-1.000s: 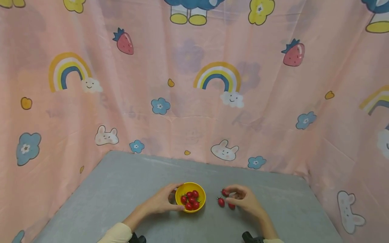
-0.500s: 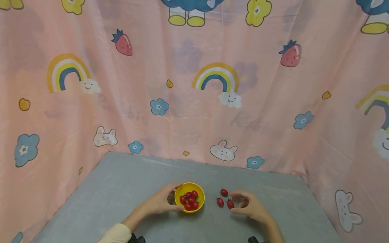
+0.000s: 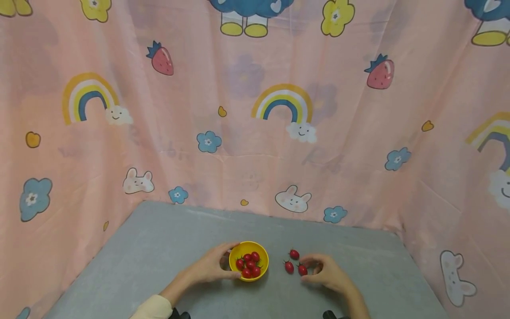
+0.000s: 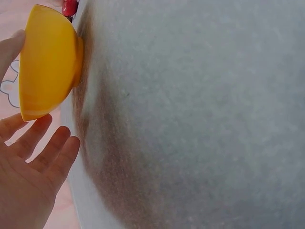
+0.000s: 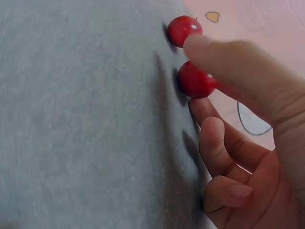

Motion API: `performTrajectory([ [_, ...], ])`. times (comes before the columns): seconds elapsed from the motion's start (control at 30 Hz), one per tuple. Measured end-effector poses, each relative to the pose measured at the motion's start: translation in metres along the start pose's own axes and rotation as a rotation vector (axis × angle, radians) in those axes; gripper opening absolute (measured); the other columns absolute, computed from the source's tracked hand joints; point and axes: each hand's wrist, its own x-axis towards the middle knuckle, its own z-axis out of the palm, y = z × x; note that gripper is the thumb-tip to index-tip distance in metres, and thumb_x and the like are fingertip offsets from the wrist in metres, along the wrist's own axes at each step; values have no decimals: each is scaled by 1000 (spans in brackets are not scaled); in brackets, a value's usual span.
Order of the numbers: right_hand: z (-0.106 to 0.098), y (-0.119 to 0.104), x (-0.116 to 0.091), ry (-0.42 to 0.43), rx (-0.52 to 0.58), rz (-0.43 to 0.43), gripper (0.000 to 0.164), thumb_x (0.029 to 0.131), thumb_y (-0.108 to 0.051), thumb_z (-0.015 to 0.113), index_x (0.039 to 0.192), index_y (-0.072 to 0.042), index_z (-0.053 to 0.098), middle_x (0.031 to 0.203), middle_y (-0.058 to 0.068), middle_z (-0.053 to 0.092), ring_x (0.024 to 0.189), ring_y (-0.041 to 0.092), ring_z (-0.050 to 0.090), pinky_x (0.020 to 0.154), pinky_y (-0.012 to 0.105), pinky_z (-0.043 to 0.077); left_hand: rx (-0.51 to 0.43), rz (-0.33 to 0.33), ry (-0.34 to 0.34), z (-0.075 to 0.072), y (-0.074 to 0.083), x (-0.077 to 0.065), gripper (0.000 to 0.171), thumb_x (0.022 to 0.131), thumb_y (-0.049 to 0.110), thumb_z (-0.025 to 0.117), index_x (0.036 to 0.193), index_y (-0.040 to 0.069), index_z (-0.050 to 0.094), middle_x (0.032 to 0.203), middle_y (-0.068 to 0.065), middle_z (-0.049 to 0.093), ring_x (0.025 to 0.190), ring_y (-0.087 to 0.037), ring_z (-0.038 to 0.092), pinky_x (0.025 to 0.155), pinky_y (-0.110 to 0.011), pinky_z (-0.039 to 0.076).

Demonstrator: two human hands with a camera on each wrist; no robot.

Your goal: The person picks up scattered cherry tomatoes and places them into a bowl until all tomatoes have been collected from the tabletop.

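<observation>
My left hand (image 3: pixel 213 263) holds the yellow bowl (image 4: pixel 50 62) by its left side, thumb and fingers spread along the rim. Several red cherry tomatoes (image 3: pixel 251 264) lie inside the bowl. Three more lie on the table to its right: a back one (image 3: pixel 294 254), a left one (image 3: pixel 289 267) and a near right one (image 3: pixel 303 270). Around the near right tomato stand the parted thumb and forefinger of my right hand (image 3: pixel 328 274). In the right wrist view the thumb overlaps this tomato (image 5: pixel 194 81), and the forefinger tip is right at its lower side.
The grey table (image 3: pixel 191 230) runs back to a pink patterned curtain (image 3: pixel 239 173), which also hangs along the left and right sides. Dark wrist-worn gear (image 3: pixel 179 314) shows at the bottom edge.
My right hand has drawn back from over the loose tomatoes to the right, then edged slightly left around the near right one. The left hand and bowl stay in place.
</observation>
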Motion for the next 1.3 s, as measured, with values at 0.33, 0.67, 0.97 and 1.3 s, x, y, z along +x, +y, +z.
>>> performTrajectory([
  [0.33, 0, 0, 3, 7, -91, -10, 25, 85, -8, 82, 107, -2, 74, 101, 7, 69, 76, 19, 56, 63, 26, 48, 0, 4, -5, 0, -1, 0, 83, 87, 41, 82, 152, 8, 44, 142, -7, 52, 116, -22, 56, 96, -38, 53],
  [0.67, -3, 3, 3, 27, -87, -46, 27, 85, -10, 82, 108, 2, 74, 101, 8, 71, 82, 20, 61, 66, 26, 50, 2, 12, -2, 1, -1, 1, 83, 87, 41, 82, 152, 7, 44, 142, -8, 52, 115, -23, 56, 95, -39, 53],
  [0.97, -6, 5, -2, 35, -44, -67, 27, 88, -9, 80, 110, 6, 72, 101, 11, 72, 84, 18, 63, 67, 27, 52, -8, 11, 4, 2, -1, 0, 82, 86, 41, 82, 152, 8, 44, 145, -8, 49, 120, -26, 56, 97, -40, 52],
  [1.3, -13, 8, -6, 42, 34, 6, 33, 90, -10, 78, 117, 6, 69, 108, 15, 70, 70, 13, 56, 57, 24, 48, -19, 1, 6, 2, -1, 0, 82, 86, 40, 82, 152, 9, 44, 144, -8, 50, 121, -26, 55, 97, -40, 52],
])
